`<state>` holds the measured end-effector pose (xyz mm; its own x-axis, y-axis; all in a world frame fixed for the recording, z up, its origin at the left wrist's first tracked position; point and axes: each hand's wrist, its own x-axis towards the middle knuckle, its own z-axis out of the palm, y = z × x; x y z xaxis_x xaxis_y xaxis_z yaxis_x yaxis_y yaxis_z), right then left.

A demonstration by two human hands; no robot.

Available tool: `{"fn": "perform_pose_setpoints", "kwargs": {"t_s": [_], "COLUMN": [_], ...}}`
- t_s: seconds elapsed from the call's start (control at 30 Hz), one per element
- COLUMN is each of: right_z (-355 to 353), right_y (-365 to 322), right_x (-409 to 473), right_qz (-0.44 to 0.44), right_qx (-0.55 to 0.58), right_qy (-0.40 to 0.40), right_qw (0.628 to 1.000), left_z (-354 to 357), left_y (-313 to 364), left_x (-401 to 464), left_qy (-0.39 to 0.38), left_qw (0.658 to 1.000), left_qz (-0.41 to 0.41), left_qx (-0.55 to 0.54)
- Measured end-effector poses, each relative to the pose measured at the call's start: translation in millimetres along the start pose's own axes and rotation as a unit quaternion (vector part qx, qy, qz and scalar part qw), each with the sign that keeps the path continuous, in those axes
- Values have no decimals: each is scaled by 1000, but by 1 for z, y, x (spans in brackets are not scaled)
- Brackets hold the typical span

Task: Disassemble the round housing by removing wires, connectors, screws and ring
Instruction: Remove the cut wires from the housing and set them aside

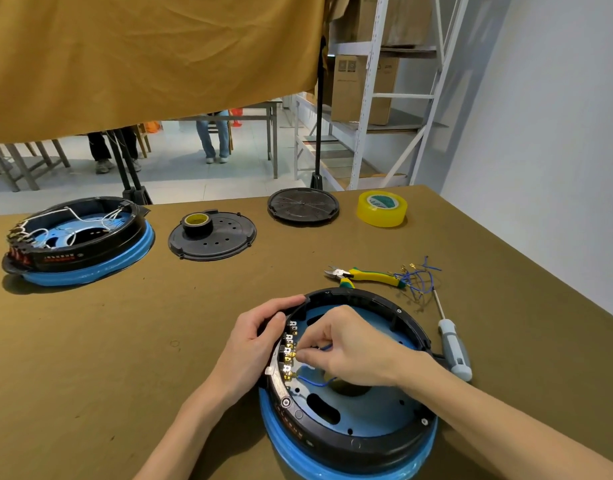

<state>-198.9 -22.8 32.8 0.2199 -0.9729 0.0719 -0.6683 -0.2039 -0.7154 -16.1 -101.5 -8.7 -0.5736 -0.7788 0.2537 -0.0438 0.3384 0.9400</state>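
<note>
Housing [353,407] sitting on table [125,341], near edge. Left hand [260,336] curling over its left rim, steadying; right hand [346,348] reaching inside, fingertips pinching a blue wire [324,347] at the connector row [288,348]. Cutters [364,274] and screwdriver [452,344] lying just beyond

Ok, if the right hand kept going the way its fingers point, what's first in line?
Probably the terminal row on the housing rim, right at the right hand fingertips; beyond it, the left hand.

Matt olive cloth covers the table [132,341], the round housing [378,441] is glossy black plastic, its connectors [290,353] shiny metal.
</note>
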Motion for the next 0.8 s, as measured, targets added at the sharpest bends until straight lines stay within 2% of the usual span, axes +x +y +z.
{"fn": "perform_pose_setpoints", "kwargs": {"t_s": [0.17, 0.23, 0.4, 0.63, 0.8], "right_z": [-7, 0, -9, -5, -6], "right_y": [4, 0, 0, -1, -2], "right_x": [-5, -6, -6, -9, -9], "right_qz": [5, -12, -16, -43, -51], "right_qx": [41, 33, 5, 3, 19], "right_qy": [49, 58, 137, 164, 175], "right_qw": [998, 998, 990, 985, 983], "left_z": [3, 4, 4, 4, 3], "left_y": [1, 0, -1, -1, 10], "left_x": [2, 2, 2, 1, -2], "left_qy": [10, 12, 6, 1, 111], "left_qw": [1000, 1000, 1000, 1000, 992], "left_qz": [-7, -8, -9, -8, 51], "left_qx": [-8, -11, -25, -17, 39]}}
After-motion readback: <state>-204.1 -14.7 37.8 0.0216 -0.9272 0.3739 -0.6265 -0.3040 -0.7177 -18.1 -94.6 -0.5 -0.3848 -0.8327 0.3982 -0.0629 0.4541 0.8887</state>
